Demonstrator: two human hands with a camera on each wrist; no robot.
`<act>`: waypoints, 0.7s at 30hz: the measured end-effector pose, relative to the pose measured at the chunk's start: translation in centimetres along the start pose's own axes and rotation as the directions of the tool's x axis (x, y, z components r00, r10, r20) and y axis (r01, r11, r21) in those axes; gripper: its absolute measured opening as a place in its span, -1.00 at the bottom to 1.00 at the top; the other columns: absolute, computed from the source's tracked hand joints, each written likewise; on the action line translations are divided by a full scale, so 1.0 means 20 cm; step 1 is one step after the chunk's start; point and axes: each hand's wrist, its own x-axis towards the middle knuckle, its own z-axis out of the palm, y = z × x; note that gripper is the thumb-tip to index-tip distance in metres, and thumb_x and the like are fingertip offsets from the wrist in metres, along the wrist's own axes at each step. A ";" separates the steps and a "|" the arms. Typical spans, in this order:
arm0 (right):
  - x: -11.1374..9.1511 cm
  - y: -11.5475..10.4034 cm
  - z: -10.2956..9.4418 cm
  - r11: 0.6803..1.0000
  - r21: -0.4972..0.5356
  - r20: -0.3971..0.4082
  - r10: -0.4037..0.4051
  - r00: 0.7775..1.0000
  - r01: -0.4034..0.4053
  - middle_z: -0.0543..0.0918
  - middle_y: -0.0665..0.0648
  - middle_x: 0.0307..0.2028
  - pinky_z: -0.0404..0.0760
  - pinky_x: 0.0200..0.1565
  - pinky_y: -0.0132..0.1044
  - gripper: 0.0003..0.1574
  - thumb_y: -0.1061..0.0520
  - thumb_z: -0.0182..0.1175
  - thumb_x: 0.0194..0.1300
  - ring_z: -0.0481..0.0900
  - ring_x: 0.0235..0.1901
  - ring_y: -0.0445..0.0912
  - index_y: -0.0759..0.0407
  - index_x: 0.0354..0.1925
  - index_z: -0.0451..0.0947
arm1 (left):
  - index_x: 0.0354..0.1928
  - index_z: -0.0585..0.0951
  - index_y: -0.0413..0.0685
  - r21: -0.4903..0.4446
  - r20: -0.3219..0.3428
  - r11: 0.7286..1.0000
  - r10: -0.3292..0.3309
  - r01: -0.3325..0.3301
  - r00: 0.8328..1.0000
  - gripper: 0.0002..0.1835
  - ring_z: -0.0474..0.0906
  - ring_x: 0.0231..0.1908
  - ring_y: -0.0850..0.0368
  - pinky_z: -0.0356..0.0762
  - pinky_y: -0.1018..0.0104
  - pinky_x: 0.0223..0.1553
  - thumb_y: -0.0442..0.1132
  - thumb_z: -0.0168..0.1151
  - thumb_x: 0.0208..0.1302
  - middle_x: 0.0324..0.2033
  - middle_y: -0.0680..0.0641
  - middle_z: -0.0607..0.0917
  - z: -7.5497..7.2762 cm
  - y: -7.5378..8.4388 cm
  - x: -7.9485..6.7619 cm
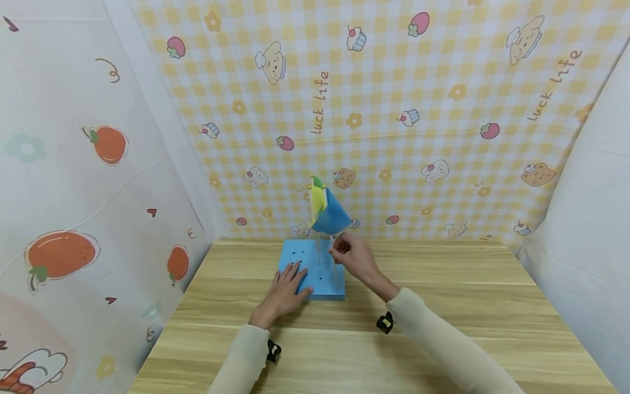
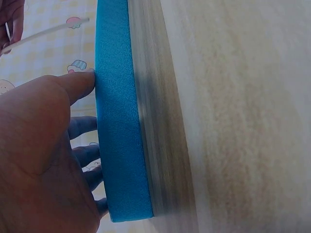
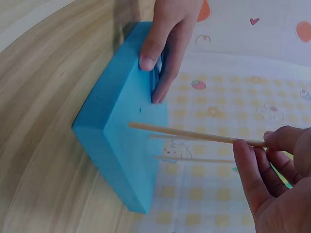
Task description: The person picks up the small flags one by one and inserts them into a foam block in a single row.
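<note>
My right hand [image 1: 358, 258] pinches the thin wooden stick [image 3: 194, 134] of a blue flag [image 1: 332, 216] between thumb and fingers. In the right wrist view, the stick's lower end is right at the top face of a light-blue foam block [image 1: 317, 288]. My left hand [image 1: 285, 293] rests on the left part of this block, fingers spread and thumb near the front edge. Behind the blue flag are a yellow flag [image 1: 317, 203] and a green flag [image 1: 318, 182], partly hidden by it. Their two sticks stand upright in the block.
Several small holes dot the top of the block. It sits near the back edge of a wood-grain table [image 1: 443, 306]. A yellow checked cloth [image 1: 384, 82] hangs behind, with white cloths at the left and right. Each wrist wears a black strap mount.
</note>
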 end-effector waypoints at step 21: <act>0.09 -0.05 0.16 0.992 -0.071 -0.021 -0.109 0.994 0.107 0.77 0.09 -0.36 0.75 -0.28 -0.29 -0.91 0.22 0.43 0.40 0.76 -0.32 -0.08 0.15 -0.28 0.69 | 0.61 0.35 -0.13 -0.002 0.001 1.000 0.010 -0.010 1.000 -0.30 -0.06 0.69 -0.33 -0.18 -0.44 0.63 0.10 0.13 0.63 0.68 -0.29 0.14 0.00 -0.01 0.00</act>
